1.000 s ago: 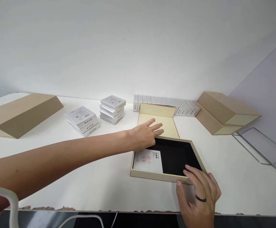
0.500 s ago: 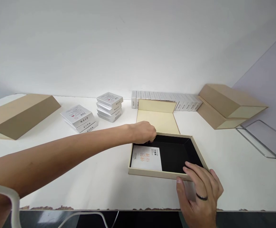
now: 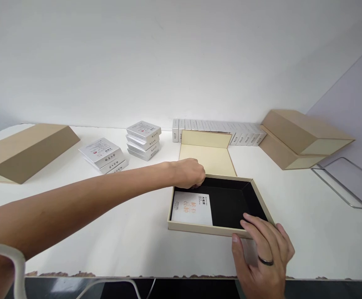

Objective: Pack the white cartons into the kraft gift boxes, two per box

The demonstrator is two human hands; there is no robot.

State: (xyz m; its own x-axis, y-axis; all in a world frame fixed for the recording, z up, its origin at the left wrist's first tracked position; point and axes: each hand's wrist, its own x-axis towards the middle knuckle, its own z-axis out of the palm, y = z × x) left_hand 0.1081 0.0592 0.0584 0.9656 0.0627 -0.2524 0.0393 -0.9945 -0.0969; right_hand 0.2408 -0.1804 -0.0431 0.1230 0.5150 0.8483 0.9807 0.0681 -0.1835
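A cream box (image 3: 196, 228) with a black lining lies open on the table, its lid (image 3: 206, 160) folded back away from me. Inside, at the left, a white packet (image 3: 192, 208) with orange and black print lies flat. My left hand (image 3: 189, 172) is closed in a fist over the box's back left corner. Its fingertips dip inside, and whatever they pinch is hidden. At the front right corner my right hand (image 3: 263, 249), with a dark ring, grips the box wall, fingers over the rim and thumb outside.
Silver-white small boxes stand in a row (image 3: 215, 126) along the wall. More are stacked at the left (image 3: 143, 139) and nearer (image 3: 103, 155). Closed tan boxes lie far left (image 3: 28, 147) and back right (image 3: 305, 137), beside a metal wire frame (image 3: 336, 191). A white cable (image 3: 112, 281) hangs below the table edge.
Both hands keep almost the same place on the box. Only a very slight shift of the view shows.
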